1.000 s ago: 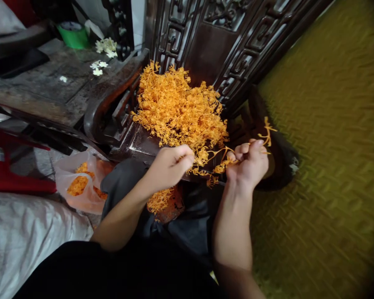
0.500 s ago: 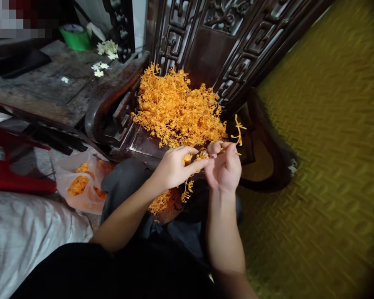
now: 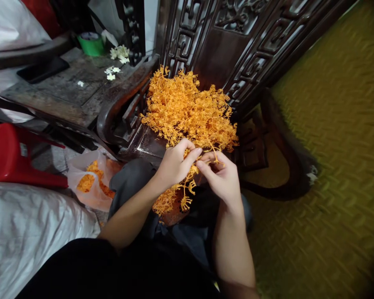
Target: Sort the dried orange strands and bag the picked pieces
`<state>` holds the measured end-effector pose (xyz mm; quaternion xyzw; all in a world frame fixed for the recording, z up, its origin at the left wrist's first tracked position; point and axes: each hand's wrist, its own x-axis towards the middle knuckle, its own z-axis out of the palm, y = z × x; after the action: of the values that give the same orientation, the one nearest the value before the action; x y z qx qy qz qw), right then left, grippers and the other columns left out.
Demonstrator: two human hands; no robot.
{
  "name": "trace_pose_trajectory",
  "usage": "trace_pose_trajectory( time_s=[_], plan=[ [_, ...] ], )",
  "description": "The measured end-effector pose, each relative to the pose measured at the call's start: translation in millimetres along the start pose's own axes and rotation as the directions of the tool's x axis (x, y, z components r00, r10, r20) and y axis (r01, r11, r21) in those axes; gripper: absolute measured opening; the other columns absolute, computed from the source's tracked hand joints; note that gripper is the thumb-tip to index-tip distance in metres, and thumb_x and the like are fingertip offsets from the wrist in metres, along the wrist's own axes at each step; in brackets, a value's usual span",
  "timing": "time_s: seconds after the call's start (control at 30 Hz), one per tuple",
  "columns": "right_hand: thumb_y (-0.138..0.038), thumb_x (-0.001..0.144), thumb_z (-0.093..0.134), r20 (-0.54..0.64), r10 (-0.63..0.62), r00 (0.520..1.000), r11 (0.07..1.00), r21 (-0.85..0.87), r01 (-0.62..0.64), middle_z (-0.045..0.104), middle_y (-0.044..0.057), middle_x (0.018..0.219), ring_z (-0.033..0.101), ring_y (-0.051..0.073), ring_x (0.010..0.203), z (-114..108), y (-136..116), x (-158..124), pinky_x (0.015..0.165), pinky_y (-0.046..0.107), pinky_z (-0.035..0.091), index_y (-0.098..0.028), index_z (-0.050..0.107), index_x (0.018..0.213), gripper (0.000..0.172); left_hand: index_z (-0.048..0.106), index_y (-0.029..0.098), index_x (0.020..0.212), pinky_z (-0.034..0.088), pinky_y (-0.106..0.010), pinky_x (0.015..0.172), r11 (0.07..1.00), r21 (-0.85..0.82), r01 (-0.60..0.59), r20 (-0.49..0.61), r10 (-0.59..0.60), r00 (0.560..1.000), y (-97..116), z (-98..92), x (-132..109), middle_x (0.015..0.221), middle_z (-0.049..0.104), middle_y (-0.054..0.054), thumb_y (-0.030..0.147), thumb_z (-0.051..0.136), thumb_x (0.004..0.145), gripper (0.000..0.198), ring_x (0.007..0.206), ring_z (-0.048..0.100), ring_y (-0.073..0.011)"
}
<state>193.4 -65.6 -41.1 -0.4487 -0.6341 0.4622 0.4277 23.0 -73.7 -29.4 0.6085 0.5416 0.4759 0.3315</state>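
Note:
A large heap of orange branching sprigs (image 3: 190, 108) lies on the seat of a dark carved wooden chair (image 3: 151, 145). Just in front of it, my left hand (image 3: 179, 162) pinches an orange sprig (image 3: 187, 195), whose branched ends hang below the fingers. My right hand (image 3: 220, 172) is closed on the same orange strands, close beside the left fingertips, and a thin piece sticks up over its fingers. The exact join between the hands is too small to make out. More orange pieces (image 3: 165, 201) lie low between my knees, partly behind my left forearm.
At left, a second wooden seat (image 3: 59, 93) bears green tape (image 3: 91, 43), a dark flat object (image 3: 43, 69) and white flowers (image 3: 120, 53). Below are a red stool (image 3: 3, 153) and a plastic bag (image 3: 96, 195) with orange pieces. A yellow patterned surface (image 3: 336, 145) fills the right.
My right hand has turned from palm up to fingers curled inward, nearer my left hand. The upright sprig end above it has come down. The whole view has shifted slightly.

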Motion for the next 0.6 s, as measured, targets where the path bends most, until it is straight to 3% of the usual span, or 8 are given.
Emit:
trace_pose_trajectory(
  time_s=[0.2,0.3,0.37,0.47,0.53,0.6],
  plan=[
    [-0.036,0.083,0.078,0.068,0.02,0.998,0.996,0.087,-0.026,0.06,0.0,0.07,0.054,0.012,0.058,-2,-7,-2,0.051,0.026,0.044,-0.019,0.063,0.075,0.024,0.057,0.02,0.083,0.046,-0.028,0.068,0.999,0.047,0.001,-0.249,0.011,0.968,-4,5.1,2,0.075,0.066,0.0,0.033,0.059,0.096,0.019,0.068,0.059,-0.0124],
    [-0.033,0.079,0.081,0.143,-0.003,0.99,0.994,0.112,-0.013,0.061,0.0,0.07,0.056,0.012,0.058,-13,-4,-6,0.052,0.025,0.044,-0.019,0.063,0.072,0.024,0.052,0.022,0.086,0.044,-0.027,0.059,0.995,-0.096,0.01,-0.497,-0.057,0.866,-16,-14.0,15,0.076,0.065,-0.001,0.037,0.054,0.099,0.021,0.06,0.055,-0.011],
    [-0.033,0.078,0.083,0.047,-0.005,0.999,0.986,0.165,-0.002,0.063,0.001,0.071,0.056,0.011,0.059,-19,2,-6,0.052,0.023,0.044,-0.018,0.063,0.072,0.025,0.046,0.023,0.086,0.037,-0.026,0.048,0.96,-0.277,-0.039,-0.565,-0.13,0.814,-24,-30.0,21,0.074,0.062,0.0,0.04,0.049,0.101,0.024,0.048,0.045,-0.0082],
    [-0.04,0.08,0.081,-0.164,0.085,0.983,0.963,0.268,-0.038,0.062,-0.002,0.067,0.054,0.009,0.052,-20,13,0,0.046,0.021,0.04,-0.02,0.065,0.083,0.025,0.042,0.023,0.087,0.025,-0.023,0.04,0.875,-0.479,-0.069,-0.423,-0.162,0.891,-28,-40.6,21,0.08,0.066,0.001,0.036,0.059,0.095,0.022,0.041,0.03,-0.0038],
    [-0.044,0.081,0.079,-0.164,0.171,0.972,0.943,0.312,-0.113,0.061,-0.003,0.065,0.054,0.01,0.048,-15,18,5,0.043,0.021,0.041,-0.021,0.067,0.091,0.028,0.043,0.023,0.091,0.022,-0.022,0.039,0.842,-0.539,-0.017,-0.284,-0.163,0.945,-25,-36.7,15,0.086,0.069,0.0,0.028,0.064,0.091,0.021,0.04,0.029,-0.0026],
    [-0.045,0.081,0.078,-0.129,0.227,0.965,0.922,0.349,-0.17,0.063,-0.002,0.068,0.055,0.01,0.048,-10,18,9,0.043,0.023,0.043,-0.021,0.069,0.096,0.03,0.049,0.023,0.099,0.024,-0.021,0.039,0.855,-0.515,0.057,-0.17,-0.167,0.971,-20,-29.9,10,0.083,0.069,0.001,0.025,0.063,0.09,0.017,0.04,0.032,-0.0033]
  ],
)
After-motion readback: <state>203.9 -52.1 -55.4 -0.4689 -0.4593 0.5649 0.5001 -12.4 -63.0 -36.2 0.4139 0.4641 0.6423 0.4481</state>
